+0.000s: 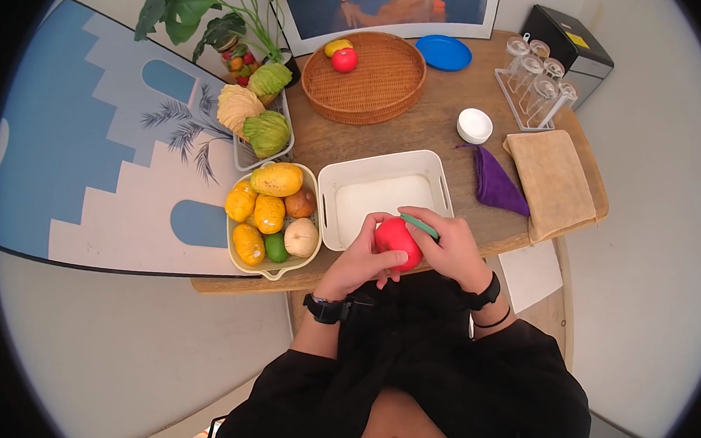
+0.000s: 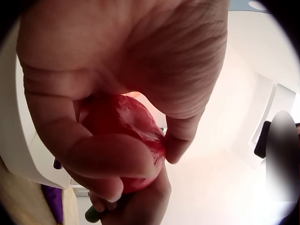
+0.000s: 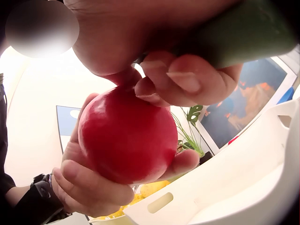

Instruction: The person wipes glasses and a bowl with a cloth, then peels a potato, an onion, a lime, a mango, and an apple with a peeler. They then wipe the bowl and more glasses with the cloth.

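Note:
A shiny round red apple is held above the near edge of the white basin. My left hand grips it from the left and below, fingers curled around it in the left wrist view. In my right hand is a green-handled tool, its handle lying across the palm. The right thumb and fingertips come right at the top of the apple in the right wrist view. The tool's working end is hidden behind the fingers, so I cannot tell its kind.
The white basin stands ahead, beside a yellow basket of fruit. Behind are a wicker tray with two fruits, a blue plate, and a white bowl. Purple cloth, a tan towel and glasses lie right.

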`<state>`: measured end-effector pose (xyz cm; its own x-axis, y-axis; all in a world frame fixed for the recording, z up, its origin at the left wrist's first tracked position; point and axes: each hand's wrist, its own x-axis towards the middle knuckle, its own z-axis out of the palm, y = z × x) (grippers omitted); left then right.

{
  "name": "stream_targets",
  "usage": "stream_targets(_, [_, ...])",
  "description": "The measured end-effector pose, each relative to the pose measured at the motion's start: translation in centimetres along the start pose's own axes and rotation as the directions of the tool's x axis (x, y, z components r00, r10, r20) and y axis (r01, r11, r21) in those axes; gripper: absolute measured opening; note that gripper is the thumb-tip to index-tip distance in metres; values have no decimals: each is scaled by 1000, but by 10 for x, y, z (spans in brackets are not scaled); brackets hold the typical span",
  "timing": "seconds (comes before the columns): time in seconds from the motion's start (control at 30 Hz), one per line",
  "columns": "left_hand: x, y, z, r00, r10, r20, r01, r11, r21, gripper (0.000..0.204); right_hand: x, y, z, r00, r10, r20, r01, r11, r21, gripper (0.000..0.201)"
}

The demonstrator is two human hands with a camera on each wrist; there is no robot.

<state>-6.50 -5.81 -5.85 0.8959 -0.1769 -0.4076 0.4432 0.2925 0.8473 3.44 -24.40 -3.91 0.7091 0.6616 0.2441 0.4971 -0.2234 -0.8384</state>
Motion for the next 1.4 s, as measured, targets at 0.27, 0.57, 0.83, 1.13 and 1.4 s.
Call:
stream_targets(0.27, [15, -13, 15, 924, 354, -145, -324, 926, 193, 79, 0, -4, 4, 999, 0, -33, 0, 1000, -22, 35])
stream_targets(0.57, [12, -9, 17, 882, 452, -133, -314, 775, 549, 90, 0, 3, 8, 999, -9, -49, 3, 993, -119, 36])
stream_targets(0.83, [13, -11, 17, 916, 378, -133, -314, 883, 349, 82, 0, 5, 8, 999, -6, -48, -1, 990, -144, 35])
stream_targets(1.13, [7, 3, 13, 974, 68, -218, -67, 998, 9, 70, 1, 2, 4, 999, 44, -18, -46, 993, -108, 31])
stream_targets(1.4, [15, -10, 12, 911, 302, -282, -282, 953, 110, 69, 4, -1, 6, 998, 46, -42, -49, 995, -83, 32])
